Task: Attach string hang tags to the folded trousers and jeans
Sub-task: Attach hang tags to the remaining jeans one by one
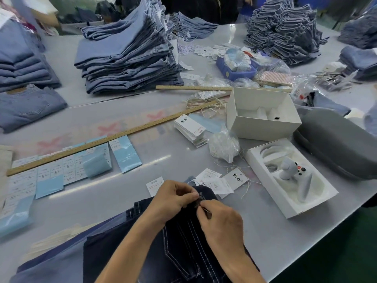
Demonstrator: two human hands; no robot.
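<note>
A pair of dark navy jeans [179,246] with white stitching lies folded at the near edge of the table. My left hand [173,198] pinches the waistband at its far end. My right hand [221,223] meets it there, fingertips pinched on the same spot of the waistband; whether it holds a string I cannot tell. White hang tags with string [222,180] lie just beyond the jeans. A stack of white tags [190,127] sits further back.
Tall piles of folded blue jeans [130,58] stand at the back and left. Two wooden rulers [106,139] cross the table over rows of pale blue packets [124,154]. White boxes [263,113], a grey case [336,148] and plastic bags crowd the right.
</note>
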